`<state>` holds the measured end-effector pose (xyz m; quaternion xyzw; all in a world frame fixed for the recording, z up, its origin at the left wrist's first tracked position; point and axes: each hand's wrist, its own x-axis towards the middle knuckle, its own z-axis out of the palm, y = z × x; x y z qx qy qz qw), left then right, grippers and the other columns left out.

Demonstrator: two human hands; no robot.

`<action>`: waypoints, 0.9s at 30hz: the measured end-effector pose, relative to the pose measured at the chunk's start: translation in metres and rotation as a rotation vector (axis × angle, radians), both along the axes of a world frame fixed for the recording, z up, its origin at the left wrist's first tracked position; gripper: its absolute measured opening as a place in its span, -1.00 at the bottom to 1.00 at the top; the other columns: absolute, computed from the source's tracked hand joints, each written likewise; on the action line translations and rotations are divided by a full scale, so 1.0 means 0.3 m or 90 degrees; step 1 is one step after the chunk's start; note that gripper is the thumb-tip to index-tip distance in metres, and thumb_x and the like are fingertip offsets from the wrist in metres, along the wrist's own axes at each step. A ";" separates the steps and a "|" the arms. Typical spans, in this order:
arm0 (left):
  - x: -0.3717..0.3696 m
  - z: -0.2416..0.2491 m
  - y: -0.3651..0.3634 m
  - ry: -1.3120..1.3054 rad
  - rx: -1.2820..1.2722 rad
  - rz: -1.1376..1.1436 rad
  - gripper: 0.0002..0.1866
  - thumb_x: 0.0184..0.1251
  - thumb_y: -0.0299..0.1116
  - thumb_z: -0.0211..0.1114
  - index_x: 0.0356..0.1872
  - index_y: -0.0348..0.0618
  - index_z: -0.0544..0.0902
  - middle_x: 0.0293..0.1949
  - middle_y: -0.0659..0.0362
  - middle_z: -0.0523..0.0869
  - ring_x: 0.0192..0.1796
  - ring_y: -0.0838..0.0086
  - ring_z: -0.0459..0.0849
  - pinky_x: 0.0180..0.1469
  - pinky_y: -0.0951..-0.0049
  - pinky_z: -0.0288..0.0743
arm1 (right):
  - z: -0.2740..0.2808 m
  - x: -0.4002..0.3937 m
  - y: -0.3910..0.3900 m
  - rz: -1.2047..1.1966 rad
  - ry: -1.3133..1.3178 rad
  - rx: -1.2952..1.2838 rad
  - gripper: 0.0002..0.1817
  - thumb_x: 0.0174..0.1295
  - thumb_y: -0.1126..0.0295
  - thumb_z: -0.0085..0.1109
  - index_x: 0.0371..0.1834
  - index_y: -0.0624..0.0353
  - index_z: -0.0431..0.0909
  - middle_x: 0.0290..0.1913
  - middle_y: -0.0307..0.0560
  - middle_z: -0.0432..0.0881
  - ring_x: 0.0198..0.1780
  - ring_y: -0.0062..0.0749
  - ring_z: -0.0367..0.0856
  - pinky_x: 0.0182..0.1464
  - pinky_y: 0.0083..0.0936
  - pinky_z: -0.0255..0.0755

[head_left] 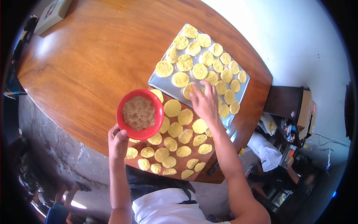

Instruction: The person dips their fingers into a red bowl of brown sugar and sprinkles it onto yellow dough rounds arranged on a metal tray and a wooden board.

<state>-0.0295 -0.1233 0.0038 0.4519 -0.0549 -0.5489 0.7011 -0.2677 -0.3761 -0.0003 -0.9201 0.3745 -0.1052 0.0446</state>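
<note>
"Red bowl (pixel 159 116), brown grainy contents (pixel 138 113): who is holding it?"

"Left hand (pixel 118 141). It is gripping the near-left side, thumb lying over the rim. The bowl is hanging just above the near discs (pixel 172 108), its opening facing up."

"And the right hand (pixel 207 106)?"

"Reaching far over the near-left part of the metal tray (pixel 166 85). Its fingers are bending and spreading at a yellow disc (pixel 188 90). Whether they are pinching it or only touching it, I cannot tell; the hand is partly covering the contact."

"Bearing from the right hand?"

"Disc: directly at the fingertips, slightly far and left of the palm. Bowl: to the left and a little near, with a gap between. The right hand is clearly the nearer one to the disc; the left is lying well apart, towards the near left."

"Axes?"

"Disc and bowl are both round, so neither is showing a long axis. The tray's longer side is running from far left to near right, while the right forearm is pointing far and slightly left across its near edge."

"Support?"

"The tray is resting on the wooden table (pixel 93 48), far right of the bowl."
</note>
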 end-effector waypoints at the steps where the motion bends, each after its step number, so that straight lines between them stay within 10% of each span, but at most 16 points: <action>1: 0.003 -0.002 0.003 -0.001 -0.001 0.000 -0.45 0.27 -0.23 0.40 0.12 -0.52 0.57 0.08 -0.04 0.71 0.14 0.33 0.67 0.29 0.33 0.47 | -0.003 0.006 0.001 0.000 0.014 -0.012 -0.58 0.35 0.17 0.20 0.16 0.19 0.63 0.09 0.13 0.52 0.03 -0.06 0.48 0.11 -0.17 0.42; 27: 0.010 -0.009 0.029 0.003 -0.005 0.015 -0.47 0.31 -0.24 0.37 0.14 -0.50 0.56 0.08 -0.02 0.69 0.13 0.32 0.68 0.27 0.31 0.50 | 0.010 -0.049 0.077 0.120 0.056 0.068 -0.53 0.41 0.04 0.12 0.24 0.07 0.60 0.14 0.19 0.50 0.03 -0.03 0.45 0.08 -0.15 0.42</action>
